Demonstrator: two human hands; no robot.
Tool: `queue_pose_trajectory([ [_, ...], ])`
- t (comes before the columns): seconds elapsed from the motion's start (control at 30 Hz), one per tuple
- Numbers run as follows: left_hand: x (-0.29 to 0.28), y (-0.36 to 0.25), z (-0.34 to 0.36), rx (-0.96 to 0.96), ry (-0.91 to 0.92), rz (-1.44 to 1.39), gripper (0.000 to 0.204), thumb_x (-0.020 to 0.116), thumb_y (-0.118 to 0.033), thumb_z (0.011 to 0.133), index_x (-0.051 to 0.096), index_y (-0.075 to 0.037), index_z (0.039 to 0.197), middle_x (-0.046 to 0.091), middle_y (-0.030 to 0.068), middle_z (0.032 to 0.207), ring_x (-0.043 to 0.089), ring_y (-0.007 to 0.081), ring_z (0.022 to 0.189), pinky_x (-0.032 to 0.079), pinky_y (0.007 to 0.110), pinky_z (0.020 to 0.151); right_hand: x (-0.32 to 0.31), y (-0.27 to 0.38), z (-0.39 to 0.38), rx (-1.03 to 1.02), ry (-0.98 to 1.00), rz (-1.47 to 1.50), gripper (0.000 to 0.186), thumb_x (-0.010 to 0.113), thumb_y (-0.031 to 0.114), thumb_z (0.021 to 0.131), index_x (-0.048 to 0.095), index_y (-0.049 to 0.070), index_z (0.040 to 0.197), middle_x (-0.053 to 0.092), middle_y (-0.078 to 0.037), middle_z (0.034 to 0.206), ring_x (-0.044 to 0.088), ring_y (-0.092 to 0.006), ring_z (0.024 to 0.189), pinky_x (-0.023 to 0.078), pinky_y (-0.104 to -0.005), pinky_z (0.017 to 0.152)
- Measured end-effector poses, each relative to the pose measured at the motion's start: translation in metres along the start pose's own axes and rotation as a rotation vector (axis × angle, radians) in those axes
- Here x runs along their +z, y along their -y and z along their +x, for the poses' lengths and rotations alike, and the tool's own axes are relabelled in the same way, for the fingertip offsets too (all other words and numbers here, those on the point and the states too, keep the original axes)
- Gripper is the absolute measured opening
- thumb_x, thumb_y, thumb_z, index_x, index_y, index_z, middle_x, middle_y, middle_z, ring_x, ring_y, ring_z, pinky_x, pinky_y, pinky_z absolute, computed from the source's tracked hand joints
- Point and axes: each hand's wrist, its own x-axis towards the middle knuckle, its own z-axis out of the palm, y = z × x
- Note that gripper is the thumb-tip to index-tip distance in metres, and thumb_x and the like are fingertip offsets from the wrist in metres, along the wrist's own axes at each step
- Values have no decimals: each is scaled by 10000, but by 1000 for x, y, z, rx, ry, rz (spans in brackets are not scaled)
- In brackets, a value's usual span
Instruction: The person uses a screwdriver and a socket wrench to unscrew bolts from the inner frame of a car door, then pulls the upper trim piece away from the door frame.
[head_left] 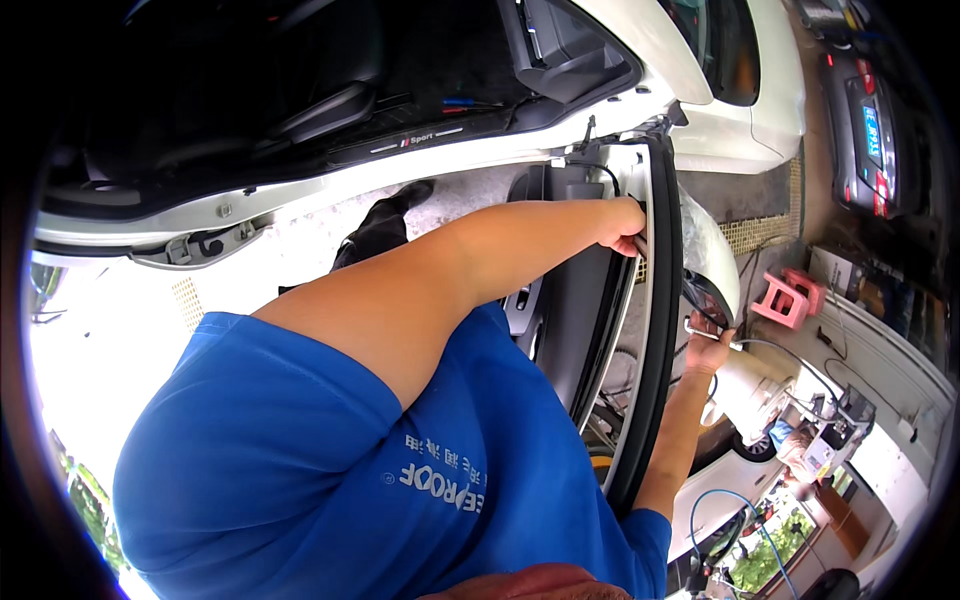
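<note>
White side mirror [718, 255] is sticking out past the open car door [662, 320], right hand [710, 350] hovering around its edge, grip unclear. Left hand [622, 225] is curling at the door's inner side, can't tell what it's holding.

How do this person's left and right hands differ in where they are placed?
The left hand is on the cabin side of the black-edged door frame; the right hand is on the outer side, by the side mirror. The left hand also sits higher in the picture than the right hand. Both are bare.
</note>
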Motion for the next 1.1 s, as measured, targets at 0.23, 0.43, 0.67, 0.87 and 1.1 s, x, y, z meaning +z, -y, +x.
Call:
queue_pose_trajectory([
  [0.23, 4, -1, 4, -21, -71, -29, 171, 531, -200, 871, 644, -78, 831, 655, 66, 781, 627, 195, 621, 519, 350, 514, 10, 1, -8, -4, -7, -27, 510, 322, 450, 967, 531, 34, 1173, 560, -152, 1191, 536, -348, 1059, 410, -524, 926],
  [0.43, 0, 4, 0, 65, 12, -42, 165, 529, -159, 872, 648, -66, 806, 652, 68, 762, 624, 204, 612, 522, 356, 520, 12, 3, -8, 16, 67, -4, 501, 355, 448, 957, 537, 33, 1173, 552, -151, 1198, 529, -343, 1073, 402, -518, 935],
  [0.67, 9, -4, 0, 1, -174, -23, 139, 529, -60, 846, 657, -10, 834, 647, 150, 785, 646, 303, 636, 550, 416, 540, 9, -1, -9, -6, 14, -4, 481, 370, 433, 956, 542, 30, 1154, 564, -150, 1169, 526, -348, 1075, 408, -522, 922],
  [0.87, 6, 1, 8, 3, -146, -10, 147, 528, -46, 858, 648, 26, 903, 652, 186, 880, 659, 339, 728, 566, 438, 582, 10, 1, -9, -4, 7, 22, 456, 404, 415, 948, 561, 22, 1119, 572, -159, 1148, 534, -354, 1052, 410, -534, 909],
  [1.1, -5, -22, -67, 427, -388, 809, 174, 482, -70, 891, 601, 28, 970, 624, 170, 769, 656, 220, 737, 552, 318, 636, 2, 1, -2, -6, 36, 29, 462, 403, 425, 947, 562, 29, 1123, 573, -162, 1135, 540, -370, 1004, 407, -552, 919],
])
